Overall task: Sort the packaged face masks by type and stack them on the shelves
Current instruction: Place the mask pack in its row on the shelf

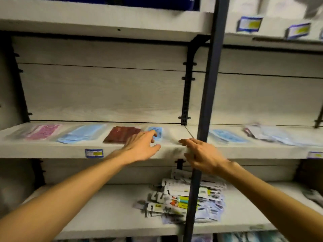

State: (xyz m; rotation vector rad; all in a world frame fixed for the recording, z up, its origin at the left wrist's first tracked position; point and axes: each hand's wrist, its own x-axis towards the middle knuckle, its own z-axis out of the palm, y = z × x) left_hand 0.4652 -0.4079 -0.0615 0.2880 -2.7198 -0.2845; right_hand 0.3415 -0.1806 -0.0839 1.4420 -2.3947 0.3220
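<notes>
On the middle shelf point(52, 151) lie packaged masks in a row: a pink pack point(43, 131), a light blue pack point(82, 134), a dark red pack point(120, 134) and a clear pack with blue masks point(160, 132). My left hand point(141, 146) reaches over the shelf edge, its fingertips touching the clear blue pack. My right hand point(201, 154) hovers at the shelf's front edge just right of that pack, fingers loosely spread and holding nothing. Right of the post lie another blue pack point(229, 136) and a loose heap of packs point(272, 133).
A dark metal post point(208, 102) runs top to bottom just in front of my right hand. The lower shelf point(104, 215) carries a messy pile of carded packs point(183, 199). Price labels point(93, 153) sit on the shelf edges. The upper shelf point(104, 23) overhangs above.
</notes>
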